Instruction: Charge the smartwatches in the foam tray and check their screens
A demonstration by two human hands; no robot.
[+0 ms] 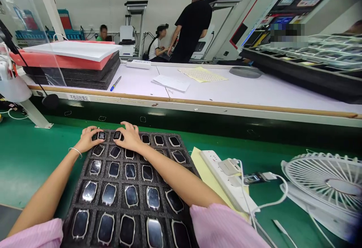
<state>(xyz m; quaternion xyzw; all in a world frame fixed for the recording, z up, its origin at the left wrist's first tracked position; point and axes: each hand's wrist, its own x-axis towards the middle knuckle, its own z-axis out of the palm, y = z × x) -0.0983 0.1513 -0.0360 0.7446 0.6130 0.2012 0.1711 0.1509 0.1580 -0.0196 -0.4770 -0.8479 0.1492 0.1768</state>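
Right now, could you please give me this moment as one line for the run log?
left hand: on top-row watch | right hand: on next watch | black foam tray: watches in slots

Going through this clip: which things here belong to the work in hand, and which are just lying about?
In use:
left hand
right hand
smartwatch bodies
black foam tray

Lying about:
white power strip
desk fan
yellow paper
blue pen

There are two hands [90,139] [130,136], one watch tray [103,169], one fan [322,180], three other people [103,33] [160,42] [192,25].
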